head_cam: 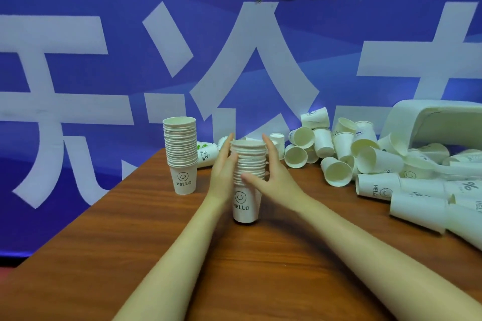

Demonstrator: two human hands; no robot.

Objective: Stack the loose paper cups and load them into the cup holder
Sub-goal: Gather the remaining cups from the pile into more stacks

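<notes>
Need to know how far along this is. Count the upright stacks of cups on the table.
2. One stack stands alone at the table's back left; the other stack stands in the middle between the left hand and right hand. The loose pile could hide more.

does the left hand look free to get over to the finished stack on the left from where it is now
Probably yes. The left hand rests with straight fingers against the near stack, gripping nothing, and only bare table lies between it and the finished stack, which stands apart and upright.

Matt white paper cups [246, 180] on a wood-grain table [130, 229].
</notes>
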